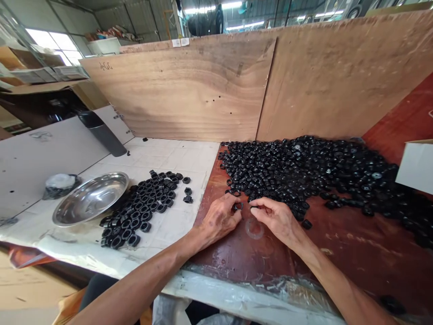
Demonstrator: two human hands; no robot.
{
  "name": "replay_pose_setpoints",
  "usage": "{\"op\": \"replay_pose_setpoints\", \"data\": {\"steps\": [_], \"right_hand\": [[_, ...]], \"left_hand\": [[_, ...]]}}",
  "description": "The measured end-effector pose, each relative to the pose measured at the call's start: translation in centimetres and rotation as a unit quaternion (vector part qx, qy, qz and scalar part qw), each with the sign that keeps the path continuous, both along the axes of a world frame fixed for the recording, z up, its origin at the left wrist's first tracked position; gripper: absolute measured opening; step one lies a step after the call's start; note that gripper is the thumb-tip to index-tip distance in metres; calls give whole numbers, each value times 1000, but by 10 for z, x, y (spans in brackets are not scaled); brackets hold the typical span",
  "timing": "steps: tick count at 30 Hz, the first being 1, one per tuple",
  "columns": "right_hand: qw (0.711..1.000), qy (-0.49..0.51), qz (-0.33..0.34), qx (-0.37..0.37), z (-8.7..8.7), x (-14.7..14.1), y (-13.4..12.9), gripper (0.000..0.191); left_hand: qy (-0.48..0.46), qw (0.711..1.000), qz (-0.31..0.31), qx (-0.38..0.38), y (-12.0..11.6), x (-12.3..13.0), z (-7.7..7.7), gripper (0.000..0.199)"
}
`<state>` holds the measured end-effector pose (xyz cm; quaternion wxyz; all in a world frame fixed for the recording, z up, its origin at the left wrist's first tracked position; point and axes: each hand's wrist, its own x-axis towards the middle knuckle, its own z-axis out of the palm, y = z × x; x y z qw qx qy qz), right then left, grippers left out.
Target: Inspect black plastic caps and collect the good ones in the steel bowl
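My left hand (221, 216) has its thumb and fingers closed around a small black ring (238, 206) at the near edge of a large heap of black plastic parts (287, 167). Just to the right, my right hand (275, 219) is pinched, thumb against fingers. A dark bit shows at its fingertips, too small to name. Both hands are over the reddish-brown board (233, 257), a little apart. On the white surface to the left lies a group of black rings (142, 203), many with their openings facing up.
A shiny metal bowl (91, 198) touches the ring group's left side. Behind it a dark bottle (104, 135) leans by the white side panel (43, 149). Plywood boards (189, 95) wall off the back. At the right stands a white box (417, 167).
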<state>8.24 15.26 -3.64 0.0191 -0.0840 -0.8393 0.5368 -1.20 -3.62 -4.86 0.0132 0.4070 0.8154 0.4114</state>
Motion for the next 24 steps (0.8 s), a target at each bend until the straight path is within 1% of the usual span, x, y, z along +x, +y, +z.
{"op": "replay_pose_setpoints", "data": {"steps": [2,4,5,6,8,11,13,14,15,17,20,22,24], "right_hand": [[992,-26,-25,-118,4,-1,-2,38],[975,-40,-41,-215,8,-1,-4,45],[968,-39,-44,-242,9,0,-5,46],[966,-34,-46,-252,11,0,-6,46],[972,-13,-45,-231,13,1,-9,42],[989,59,-28,-133,13,2,-13,31],[991,98,-10,-86,12,3,-15,23],[991,103,-9,-80,11,3,-16,22],[991,97,-14,-89,11,3,-16,22],[988,64,-34,-137,11,3,-15,28],[978,19,-36,-204,11,3,-15,36],[976,15,-28,-214,10,3,-17,37],[978,27,-26,-205,8,3,-18,35]], "left_hand": [[-31,998,-15,47,-6,7,9,28],[-52,995,-8,84,-10,14,15,27],[-62,993,-3,101,-11,17,16,28],[-74,990,0,117,-12,19,17,29],[-115,984,0,133,-14,23,16,35],[-196,973,12,118,-16,26,14,42],[-227,967,15,114,-17,27,15,40],[-229,965,13,125,-17,27,16,37],[-227,964,13,141,-17,27,18,32],[-241,953,19,181,-16,26,24,21],[-325,916,30,232,-14,24,33,12],[-373,897,30,235,-12,24,37,12],[-390,892,33,226,-11,25,38,13]]}}
